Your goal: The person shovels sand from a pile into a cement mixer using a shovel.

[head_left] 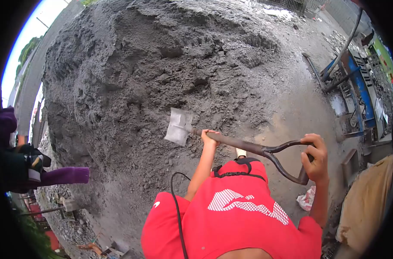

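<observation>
A shovel with a flat, pale metal blade (pixel 179 126) reaches from my right side towards the grey sand pile (pixel 131 86). The blade lies at the foot of the pile, against its loose surface, with little or no material visible on it. My left hand (pixel 210 136) is closed around the lower shaft (pixel 235 143), just behind the blade. At the other end, my right hand (pixel 316 157) grips the D-shaped handle (pixel 279 166), fingers wrapped round its crossbar.
At the left edge stands another person with a purple sleeve (pixel 67 175). A blue metal frame machine (pixel 359 93) stands on the right. Near my right side are a tan sack or cover (pixel 365 203) and a crumpled plastic bag (pixel 306 198). A black cord (pixel 175 207) hangs over my shirt.
</observation>
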Action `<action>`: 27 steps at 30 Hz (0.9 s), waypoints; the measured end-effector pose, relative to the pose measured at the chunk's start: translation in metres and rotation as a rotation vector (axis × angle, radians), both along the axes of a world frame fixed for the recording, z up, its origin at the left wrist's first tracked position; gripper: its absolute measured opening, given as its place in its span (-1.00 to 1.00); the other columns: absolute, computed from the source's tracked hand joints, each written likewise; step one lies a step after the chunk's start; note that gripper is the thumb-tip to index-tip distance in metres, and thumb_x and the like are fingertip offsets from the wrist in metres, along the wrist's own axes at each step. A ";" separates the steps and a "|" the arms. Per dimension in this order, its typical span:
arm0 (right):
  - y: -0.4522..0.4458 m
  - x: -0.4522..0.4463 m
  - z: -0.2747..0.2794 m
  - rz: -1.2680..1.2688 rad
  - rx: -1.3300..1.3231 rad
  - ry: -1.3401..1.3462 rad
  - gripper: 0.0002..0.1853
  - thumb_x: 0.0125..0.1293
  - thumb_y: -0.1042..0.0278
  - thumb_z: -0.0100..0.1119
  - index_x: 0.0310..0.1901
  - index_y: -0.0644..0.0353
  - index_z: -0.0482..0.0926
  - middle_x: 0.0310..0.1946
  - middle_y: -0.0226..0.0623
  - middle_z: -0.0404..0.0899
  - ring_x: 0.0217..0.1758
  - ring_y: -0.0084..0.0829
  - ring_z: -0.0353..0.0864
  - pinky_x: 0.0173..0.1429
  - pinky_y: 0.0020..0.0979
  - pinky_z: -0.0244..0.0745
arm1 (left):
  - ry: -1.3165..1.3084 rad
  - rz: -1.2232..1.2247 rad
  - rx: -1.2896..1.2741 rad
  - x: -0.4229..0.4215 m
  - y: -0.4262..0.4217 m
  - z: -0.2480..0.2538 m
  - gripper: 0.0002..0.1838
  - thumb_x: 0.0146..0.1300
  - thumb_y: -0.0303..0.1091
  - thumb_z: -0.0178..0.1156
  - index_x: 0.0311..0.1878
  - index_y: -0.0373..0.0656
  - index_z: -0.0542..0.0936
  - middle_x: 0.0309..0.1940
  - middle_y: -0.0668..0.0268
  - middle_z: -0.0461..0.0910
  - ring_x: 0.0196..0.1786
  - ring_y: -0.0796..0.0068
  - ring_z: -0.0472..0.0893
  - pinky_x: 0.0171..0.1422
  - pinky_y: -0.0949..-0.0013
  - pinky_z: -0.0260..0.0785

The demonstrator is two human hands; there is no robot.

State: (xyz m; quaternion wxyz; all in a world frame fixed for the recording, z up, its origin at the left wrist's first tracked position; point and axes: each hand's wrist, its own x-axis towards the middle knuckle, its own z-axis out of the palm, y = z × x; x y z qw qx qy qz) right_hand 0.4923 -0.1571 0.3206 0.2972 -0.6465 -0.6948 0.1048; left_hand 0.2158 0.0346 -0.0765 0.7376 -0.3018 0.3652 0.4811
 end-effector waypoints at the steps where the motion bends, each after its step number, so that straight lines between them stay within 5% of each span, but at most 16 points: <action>1: -0.008 0.012 -0.001 -0.017 0.024 -0.008 -0.91 -0.12 0.53 0.09 -0.61 0.30 0.38 -0.22 -0.13 0.51 0.01 -0.09 0.45 0.12 -0.18 0.32 | -0.030 -0.048 0.024 0.015 0.018 0.024 -0.82 -0.14 -0.26 0.07 -0.68 -0.01 0.29 -0.72 0.44 0.34 -0.63 0.44 0.35 -0.40 0.27 0.31; 8: -0.053 0.078 -0.039 -0.351 0.162 0.158 -0.77 -0.03 0.32 -0.12 -0.68 0.30 0.31 -0.28 -0.06 0.57 0.03 -0.04 0.48 0.08 -0.11 0.34 | 0.130 -0.243 0.229 0.098 0.106 0.123 -0.86 -0.13 -0.36 0.08 -0.64 -0.06 0.31 -0.70 0.38 0.32 -0.62 0.45 0.33 -0.43 0.28 0.32; 11: -0.046 0.090 -0.030 -0.258 0.175 0.078 -0.76 -0.04 0.30 -0.15 -0.69 0.29 0.30 -0.34 -0.06 0.58 0.08 0.01 0.48 0.13 -0.06 0.32 | 0.182 -0.319 0.245 0.115 0.133 0.171 -0.87 -0.12 -0.36 0.06 -0.63 -0.06 0.31 -0.70 0.37 0.31 -0.63 0.45 0.31 -0.44 0.28 0.32; 15: -0.019 0.086 0.009 -0.052 0.236 0.008 -0.69 -0.04 0.17 -0.19 -0.70 0.27 0.31 -0.44 -0.11 0.59 -0.11 -0.02 0.59 0.11 0.01 0.35 | 0.221 -0.418 0.413 0.125 0.183 0.230 -0.89 -0.11 -0.35 0.05 -0.62 -0.08 0.34 -0.67 0.31 0.33 -0.59 0.34 0.33 -0.36 0.20 0.35; 16: -0.012 0.083 0.021 -0.030 0.220 -0.054 -0.51 0.10 -0.05 -0.20 -0.69 0.26 0.33 -0.49 -0.13 0.58 -0.24 -0.06 0.62 0.06 0.02 0.38 | 0.232 -0.413 0.452 0.127 0.191 0.252 -0.90 -0.04 -0.38 0.05 -0.56 -0.13 0.35 -0.63 0.31 0.36 -0.55 0.37 0.35 -0.33 0.22 0.38; 20: 0.019 0.094 0.044 0.293 0.091 -0.161 -0.18 0.10 -0.54 -0.36 -0.65 0.25 0.38 -0.65 -0.25 0.44 -0.57 -0.22 0.48 -0.02 0.02 0.41 | 0.302 -0.331 0.643 0.131 0.232 0.278 -0.76 0.06 -0.26 -0.04 -0.31 -0.26 0.33 -0.43 0.17 0.36 -0.31 0.25 0.39 -0.05 0.09 0.34; 21: 0.031 0.093 0.043 0.291 0.121 -0.111 -0.19 0.12 -0.51 -0.34 -0.65 0.25 0.38 -0.67 -0.27 0.40 -0.60 -0.24 0.45 -0.07 -0.03 0.42 | 0.311 -0.318 0.643 0.131 0.241 0.283 -0.66 0.08 -0.22 -0.07 -0.20 -0.32 0.32 -0.35 0.11 0.35 -0.24 0.22 0.39 0.04 0.05 0.30; 23: 0.074 0.085 0.036 0.309 0.175 -0.017 -0.23 0.16 -0.47 -0.31 -0.64 0.25 0.38 -0.71 -0.30 0.33 -0.67 -0.27 0.38 -0.19 -0.11 0.44 | 0.237 -0.502 0.961 0.123 0.269 0.264 -0.17 0.14 -0.07 -0.10 0.29 -0.53 -0.09 0.22 -0.17 0.11 0.21 0.06 0.27 0.18 -0.09 0.16; 25: 0.125 0.063 0.020 0.274 0.267 -0.016 -0.36 0.24 -0.27 -0.20 -0.65 0.24 0.38 -0.73 -0.27 0.30 -0.68 -0.25 0.35 -0.39 -0.24 0.35 | 0.880 -0.500 0.751 0.117 0.241 0.254 -0.24 0.13 0.12 -0.08 0.29 -0.20 0.13 0.29 0.13 0.13 0.35 0.07 0.15 0.32 -0.16 -0.02; 26: 0.165 0.046 0.008 0.263 0.387 -0.023 -0.54 0.25 0.00 -0.07 -0.66 0.20 0.37 -0.74 -0.29 0.30 -0.68 -0.28 0.34 -0.51 -0.30 0.21 | 0.861 -0.557 0.774 0.103 0.218 0.232 -0.18 0.12 0.18 -0.06 0.39 -0.03 0.04 0.43 0.24 -0.08 0.48 0.09 -0.11 0.36 -0.16 -0.12; 27: 0.209 0.033 -0.003 0.263 0.401 -0.123 -0.69 0.19 0.21 0.00 -0.66 0.13 0.38 -0.73 -0.35 0.34 -0.69 -0.32 0.34 -0.54 -0.30 0.17 | 0.819 -0.634 0.764 0.089 0.191 0.212 -0.06 0.12 0.20 -0.08 0.46 -0.01 -0.22 0.49 0.25 -0.33 0.44 0.03 -0.03 0.33 -0.20 -0.07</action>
